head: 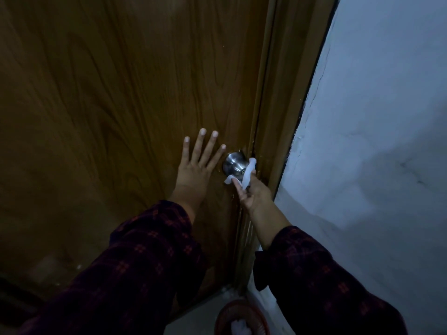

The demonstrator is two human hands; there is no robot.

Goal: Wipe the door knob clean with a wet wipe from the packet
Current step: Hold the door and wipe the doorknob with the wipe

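A round silver door knob [233, 163] sits near the right edge of a brown wooden door [121, 105]. My right hand [254, 194] holds a white wet wipe [248, 176] against the knob's right and lower side, fingers curled around it. My left hand [197, 168] lies flat on the door just left of the knob, fingers spread, holding nothing. The wipe packet is not in view.
A wooden door frame [283, 117] runs beside the knob, with a pale blue-white wall [375, 141] to its right. On the floor below stands a reddish basket [242, 317] with something white inside.
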